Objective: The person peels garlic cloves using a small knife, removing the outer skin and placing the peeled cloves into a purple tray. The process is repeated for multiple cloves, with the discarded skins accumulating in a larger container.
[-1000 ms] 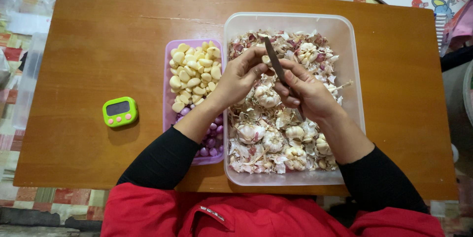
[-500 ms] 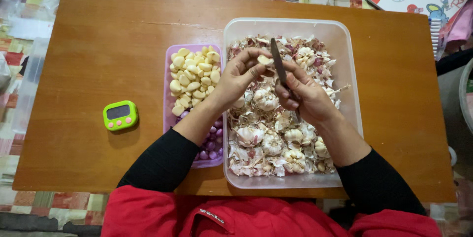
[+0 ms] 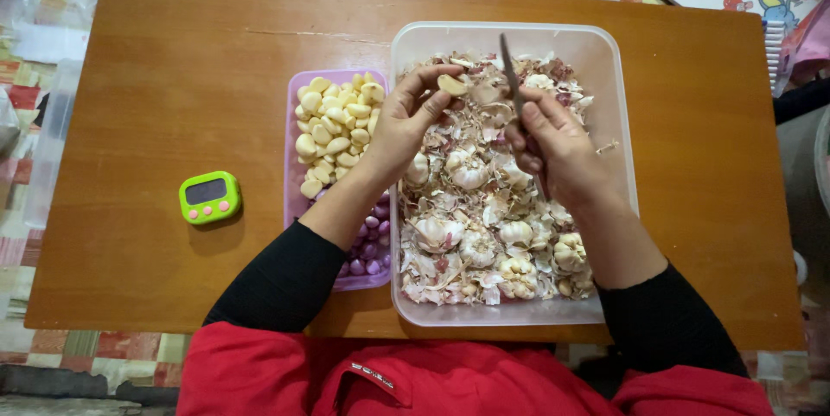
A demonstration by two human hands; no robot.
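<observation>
Left hand (image 3: 399,126) pinches pale peeled garlic clove (image 3: 451,85), right hand (image 3: 553,144) grips thin grey-bladed knife (image 3: 510,79) just beside, w/ both over clear plastic tub (image 3: 605,61) mid-counter

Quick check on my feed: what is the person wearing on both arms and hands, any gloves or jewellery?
Both arms wear close-fitting long black sleeves, the left sleeve and right sleeve each ending partway up the forearm. A red garment covers the body below them, with a small dark tab at its front. The left hand and right hand are bare: no gloves, and I can make out no rings or watch.
</observation>
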